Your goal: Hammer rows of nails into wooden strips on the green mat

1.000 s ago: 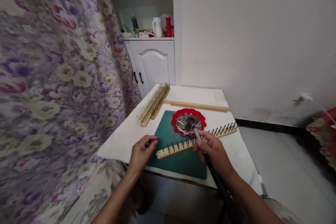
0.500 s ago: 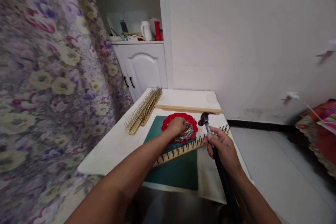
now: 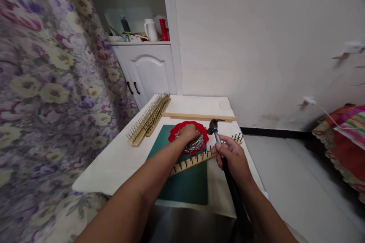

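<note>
My left hand (image 3: 189, 132) reaches into a red scalloped dish (image 3: 172, 136) of loose silver nails (image 3: 196, 144). Its knuckles are bent and the fingertips are hidden, so I cannot tell what they grip. My right hand (image 3: 230, 155) is closed around a claw hammer (image 3: 233, 186), just below its metal head, with the black handle hanging down toward me. A wooden strip (image 3: 188, 164) with upright dark nails lies slantwise across a green mat (image 3: 185, 190), in front of the dish. Its right part passes behind my right hand.
On the table's left lie nail-studded wooden strips (image 3: 151, 121) side by side. Plain wooden strips (image 3: 199, 117) cross the back of the white-covered table (image 3: 114, 167). A floral curtain (image 3: 57, 83) hangs at left; a wall (image 3: 242, 45) stands behind.
The whole view has shifted a little, so things sit further left now. My left hand stays in the dish, slightly changed in pose. My right hand keeps its hold on the hammer.
</note>
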{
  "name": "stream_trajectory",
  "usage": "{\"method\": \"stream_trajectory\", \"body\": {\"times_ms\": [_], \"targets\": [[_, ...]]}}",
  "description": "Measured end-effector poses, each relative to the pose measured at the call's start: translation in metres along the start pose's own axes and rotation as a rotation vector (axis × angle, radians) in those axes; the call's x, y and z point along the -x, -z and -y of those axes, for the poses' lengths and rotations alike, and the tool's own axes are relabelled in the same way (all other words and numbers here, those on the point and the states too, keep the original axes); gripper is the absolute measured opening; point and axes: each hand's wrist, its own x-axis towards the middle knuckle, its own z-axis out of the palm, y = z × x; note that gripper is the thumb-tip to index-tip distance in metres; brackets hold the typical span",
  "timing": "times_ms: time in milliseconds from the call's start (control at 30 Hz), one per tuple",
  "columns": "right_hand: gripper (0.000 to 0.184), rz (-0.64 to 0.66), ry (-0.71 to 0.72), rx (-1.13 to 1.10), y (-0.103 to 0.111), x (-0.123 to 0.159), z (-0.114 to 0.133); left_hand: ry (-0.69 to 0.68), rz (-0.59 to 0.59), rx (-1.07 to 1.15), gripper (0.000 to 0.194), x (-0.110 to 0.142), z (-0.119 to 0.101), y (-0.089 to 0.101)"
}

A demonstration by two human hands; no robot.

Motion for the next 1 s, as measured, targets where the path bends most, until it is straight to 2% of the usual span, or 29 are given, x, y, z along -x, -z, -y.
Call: {"method": "stream_trajectory", "body": {"times_ms": [133, 233, 367, 433, 533, 633, 700, 800, 900, 1000], "targets": [[0.033, 0.017, 0.011, 0.012, -0.001, -0.002, -0.004, 0.061, -0.022, 0.127, 0.014, 0.005, 0.0, 0.016], [0.032, 0.018, 0.023, 0.034, -0.004, -0.004, -0.008, 0.037, -0.036, 0.273, 0.009, 0.017, -0.006, 0.029], [0.031, 0.024, 0.017, 0.033, -0.007, -0.002, -0.012, -0.011, -0.042, 0.437, 0.014, 0.043, -0.015, 0.054], [0.031, 0.035, 0.01, 0.026, -0.009, 0.001, -0.013, -0.039, -0.06, 0.495, 0.016, 0.066, -0.012, 0.073], [0.031, 0.09, 0.007, 0.044, -0.011, 0.008, -0.016, -0.142, -0.113, 0.626, 0.022, 0.118, 0.005, 0.105], [0.031, 0.148, -0.005, 0.082, -0.015, 0.013, -0.02, -0.133, -0.286, 0.655, 0.024, 0.18, 0.032, 0.123], [0.032, 0.16, -0.018, 0.101, -0.019, 0.016, -0.023, -0.07, -0.406, 0.657, 0.022, 0.215, 0.051, 0.12], [0.032, 0.168, -0.026, 0.127, -0.026, 0.02, -0.026, 0.012, -0.473, 0.639, 0.019, 0.244, 0.073, 0.098], [0.033, 0.188, -0.026, 0.153, -0.032, 0.023, -0.027, 0.005, -0.44, 0.571, 0.017, 0.249, 0.083, 0.074], [0.032, 0.212, -0.032, 0.167, -0.036, 0.025, -0.028, -0.015, -0.463, 0.47, 0.014, 0.245, 0.088, 0.062]]}}
